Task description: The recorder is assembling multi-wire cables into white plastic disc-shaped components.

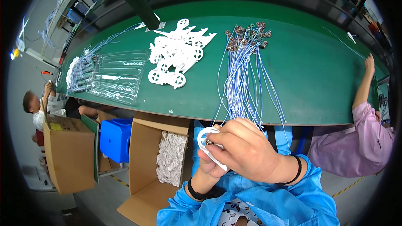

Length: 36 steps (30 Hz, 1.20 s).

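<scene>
I was fitting a small metal socket into a white plastic ring piece (208, 142), held low before my chest, below the green bench (318, 75). My right hand (245, 150) pinched it from above, my left hand (209, 165) gripped beneath. Next, I judged, a firm seating press. The piece looked thin, with a straight tail.
</scene>
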Available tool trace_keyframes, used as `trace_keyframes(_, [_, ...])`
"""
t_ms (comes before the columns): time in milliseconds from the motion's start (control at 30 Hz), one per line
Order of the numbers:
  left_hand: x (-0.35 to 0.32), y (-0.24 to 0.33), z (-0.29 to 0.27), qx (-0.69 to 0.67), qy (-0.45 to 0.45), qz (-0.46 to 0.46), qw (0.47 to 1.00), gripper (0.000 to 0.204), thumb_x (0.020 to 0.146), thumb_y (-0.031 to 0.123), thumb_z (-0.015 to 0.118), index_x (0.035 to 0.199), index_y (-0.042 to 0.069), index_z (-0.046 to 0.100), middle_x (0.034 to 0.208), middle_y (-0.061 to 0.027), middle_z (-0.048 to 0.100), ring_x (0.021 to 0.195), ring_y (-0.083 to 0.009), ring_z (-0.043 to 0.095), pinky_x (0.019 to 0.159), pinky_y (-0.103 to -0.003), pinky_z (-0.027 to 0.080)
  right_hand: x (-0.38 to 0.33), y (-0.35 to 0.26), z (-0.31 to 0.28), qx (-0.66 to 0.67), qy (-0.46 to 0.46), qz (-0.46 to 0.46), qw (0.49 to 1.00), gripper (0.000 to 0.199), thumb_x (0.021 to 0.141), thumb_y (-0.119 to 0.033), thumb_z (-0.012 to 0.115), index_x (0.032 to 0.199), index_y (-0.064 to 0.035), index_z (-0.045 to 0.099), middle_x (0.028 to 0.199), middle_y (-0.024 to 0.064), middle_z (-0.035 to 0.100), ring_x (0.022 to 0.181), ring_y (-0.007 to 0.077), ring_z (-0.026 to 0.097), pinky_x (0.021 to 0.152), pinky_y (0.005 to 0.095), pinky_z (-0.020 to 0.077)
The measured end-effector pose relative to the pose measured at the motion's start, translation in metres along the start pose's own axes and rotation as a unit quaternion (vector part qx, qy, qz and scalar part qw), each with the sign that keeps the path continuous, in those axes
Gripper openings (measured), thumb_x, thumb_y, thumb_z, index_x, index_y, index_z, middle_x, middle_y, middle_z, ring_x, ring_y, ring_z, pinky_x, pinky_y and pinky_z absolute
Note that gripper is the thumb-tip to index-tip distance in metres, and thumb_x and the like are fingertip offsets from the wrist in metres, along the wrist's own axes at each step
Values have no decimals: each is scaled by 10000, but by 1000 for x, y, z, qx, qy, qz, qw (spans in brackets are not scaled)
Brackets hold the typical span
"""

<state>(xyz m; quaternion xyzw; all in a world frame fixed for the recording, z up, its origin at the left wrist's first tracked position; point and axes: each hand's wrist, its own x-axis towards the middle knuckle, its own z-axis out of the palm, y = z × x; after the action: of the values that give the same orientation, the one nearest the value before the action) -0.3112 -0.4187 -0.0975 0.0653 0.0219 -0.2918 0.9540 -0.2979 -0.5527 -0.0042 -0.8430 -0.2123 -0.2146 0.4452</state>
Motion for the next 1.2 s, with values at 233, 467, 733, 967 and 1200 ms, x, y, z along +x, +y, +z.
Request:
trace_keyframes(233, [0,2,-2,-17,-20,-23,999,771,685,372,817,1292,160,392,1134,-4,545,1001,-141,579,777,-276,517,2,-3,-6,33,-6,16,999,231,720,-76,734,923,-16,642,812,93,569,718,251,574,639,339,464])
trace_keyframes(467, [2,3,4,24,-14,-23,999,715,697,344,817,1256,153,414,1094,8,549,888,-117,580,623,-235,475,1,0,-12,54,-52,31,997,233,741,-76,727,946,-21,631,841,94,571,774,262,572,687,349,457])
trace_keyframes(733, [6,10,18,139,-20,18,990,668,693,233,832,1240,87,478,1090,-24,536,928,-131,571,631,-252,477,-9,19,-11,119,-66,22,990,244,759,-34,696,989,-24,617,929,122,601,830,269,581,734,349,456])
trace_keyframes(967, [11,3,51,560,-62,255,786,618,686,-68,774,1238,-27,499,1132,-76,401,967,-169,569,808,-296,516,-47,40,-6,521,50,170,835,203,829,13,664,1028,39,638,1048,185,630,950,245,614,800,347,498])
trace_keyframes(1200, [1,1,68,691,-63,266,668,588,684,-59,781,1201,-39,502,1118,-101,384,880,-136,567,722,-248,505,-64,63,-6,595,0,161,787,200,830,-58,690,994,41,633,1028,193,633,908,227,617,781,323,494])
